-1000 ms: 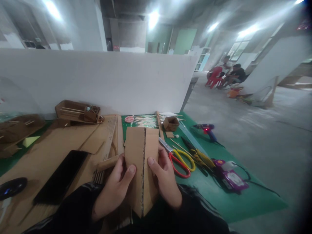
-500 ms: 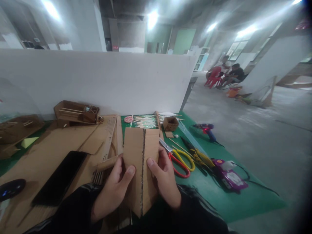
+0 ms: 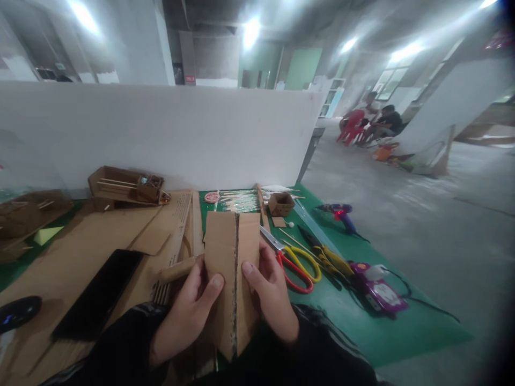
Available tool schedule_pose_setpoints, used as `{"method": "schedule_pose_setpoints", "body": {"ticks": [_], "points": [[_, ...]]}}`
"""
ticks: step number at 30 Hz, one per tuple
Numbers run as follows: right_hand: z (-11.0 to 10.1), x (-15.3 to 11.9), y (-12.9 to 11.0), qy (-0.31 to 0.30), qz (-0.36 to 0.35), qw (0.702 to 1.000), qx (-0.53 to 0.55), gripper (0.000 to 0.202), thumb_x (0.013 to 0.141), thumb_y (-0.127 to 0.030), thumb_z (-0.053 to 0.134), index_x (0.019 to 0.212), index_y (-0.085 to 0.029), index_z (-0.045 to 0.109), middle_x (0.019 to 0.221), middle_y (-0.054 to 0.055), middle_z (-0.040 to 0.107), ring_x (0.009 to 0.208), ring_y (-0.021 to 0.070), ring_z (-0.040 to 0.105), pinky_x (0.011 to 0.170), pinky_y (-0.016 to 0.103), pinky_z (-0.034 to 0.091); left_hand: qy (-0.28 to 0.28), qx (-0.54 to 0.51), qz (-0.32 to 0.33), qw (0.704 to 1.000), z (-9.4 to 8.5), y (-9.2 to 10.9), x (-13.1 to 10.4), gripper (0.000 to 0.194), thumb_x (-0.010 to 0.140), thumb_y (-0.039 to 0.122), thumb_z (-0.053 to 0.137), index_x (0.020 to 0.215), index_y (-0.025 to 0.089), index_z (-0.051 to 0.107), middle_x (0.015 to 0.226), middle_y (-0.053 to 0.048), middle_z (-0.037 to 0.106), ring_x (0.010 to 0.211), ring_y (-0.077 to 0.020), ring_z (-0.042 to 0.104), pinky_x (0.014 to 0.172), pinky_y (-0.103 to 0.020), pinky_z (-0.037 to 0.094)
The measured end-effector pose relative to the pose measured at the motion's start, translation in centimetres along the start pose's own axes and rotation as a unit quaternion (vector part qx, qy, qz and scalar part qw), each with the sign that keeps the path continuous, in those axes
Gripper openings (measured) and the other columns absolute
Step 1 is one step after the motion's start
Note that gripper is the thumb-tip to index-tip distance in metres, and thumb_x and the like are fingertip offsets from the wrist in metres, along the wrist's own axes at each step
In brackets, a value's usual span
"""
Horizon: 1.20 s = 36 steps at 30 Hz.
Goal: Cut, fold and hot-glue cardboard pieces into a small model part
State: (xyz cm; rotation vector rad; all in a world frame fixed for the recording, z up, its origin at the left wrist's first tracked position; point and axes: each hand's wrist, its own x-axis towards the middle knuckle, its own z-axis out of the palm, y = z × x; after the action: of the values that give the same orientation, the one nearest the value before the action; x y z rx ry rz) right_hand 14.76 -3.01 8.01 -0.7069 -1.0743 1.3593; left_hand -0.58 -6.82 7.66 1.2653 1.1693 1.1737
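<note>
Gripping cardboard (image 3: pixel 228 252), perhaps folded, between left hand (image 3: pixel 187 313) and right hand (image 3: pixel 276 297).

The left hand (image 3: pixel 187 313) and right hand (image 3: pixel 276 300) face each other in a two-sided grip, thumbs (image 3: pixel 213 287) on top, slanting far and inward, other fingers (image 3: pixel 196 273) partly hidden. Dark-sleeved arms (image 3: pixel 116 343) extend from near left and near right.

**Seamed cardboard piece (image 3: pixel 220 246) held at a green table (image 3: pixel 402 343)**

The cardboard piece is gripped at one side by the left hand (image 3: pixel 187 313) and at the other by the right hand (image 3: pixel 276 301), with a dark lengthwise seam (image 3: pixel 235 284) between the thumbs (image 3: pixel 216 282). Red-and-yellow-handled scissors (image 3: pixel 282 249) and yellow-handled pliers (image 3: pixel 335 259) are laid to the right; a black phone (image 3: pixel 100 295) is laid on cardboard sheets (image 3: pixel 107 236) to the left.
</note>
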Motion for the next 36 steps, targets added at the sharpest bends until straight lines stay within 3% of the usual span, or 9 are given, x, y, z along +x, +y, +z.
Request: {"method": "schedule_pose_setpoints", "body": {"ticks": [8,15,28,36], "points": [[0.1,-0.3,0.2,-0.011,0.015,1.000,0.008,0.044,0.083,-0.041,0.070,0.122,-0.027,0.055,0.126,0.004,0.065,0.120,0.0263,0.058,0.105,0.041,0.046,-0.006,-0.041,0.003,0.999,0.4,-0.7,0.0,0.053,0.092,0.048,0.055,0.136,0.020,0.046,0.145,-0.009,0.052,0.135,-0.0241,0.047,0.110,-0.033,0.043],[0.0,-0.5,0.5,-0.014,0.007,1.000,0.022,0.041,0.085,-0.039,0.069,0.123,-0.030,0.054,0.126,0.001,0.064,0.120,0.0228,0.057,0.105,0.038,0.045,0.008,0.010,-0.005,1.000,0.2,-0.7,-0.2,0.057,0.093,0.050,0.051,0.142,0.023,0.041,0.148,-0.007,0.049,0.143,-0.0261,0.033,0.112,-0.035,0.040],[0.5,-0.2,0.2,0.016,0.003,1.000,-0.005,0.043,0.083,-0.038,0.070,0.121,-0.026,0.054,0.124,0.003,0.065,0.118,0.0220,0.058,0.103,0.034,0.046,0.054,0.048,0.004,0.997,0.6,-0.8,-0.3,0.054,0.095,0.047,0.048,0.140,0.020,0.036,0.137,-0.012,0.057,0.126,-0.0257,0.054,0.102,-0.037,0.047],[0.7,-0.1,0.5,0.014,-0.010,1.000,-0.005,0.039,0.086,-0.036,0.068,0.121,-0.027,0.053,0.123,0.000,0.064,0.117,0.0193,0.057,0.104,0.031,0.045,0.128,0.021,0.103,0.986,1.5,-1.6,-0.2,0.056,0.095,0.041,0.050,0.143,0.031,0.024,0.149,-0.008,0.039,0.134,-0.0250,0.044,0.112,-0.045,0.034]]}}
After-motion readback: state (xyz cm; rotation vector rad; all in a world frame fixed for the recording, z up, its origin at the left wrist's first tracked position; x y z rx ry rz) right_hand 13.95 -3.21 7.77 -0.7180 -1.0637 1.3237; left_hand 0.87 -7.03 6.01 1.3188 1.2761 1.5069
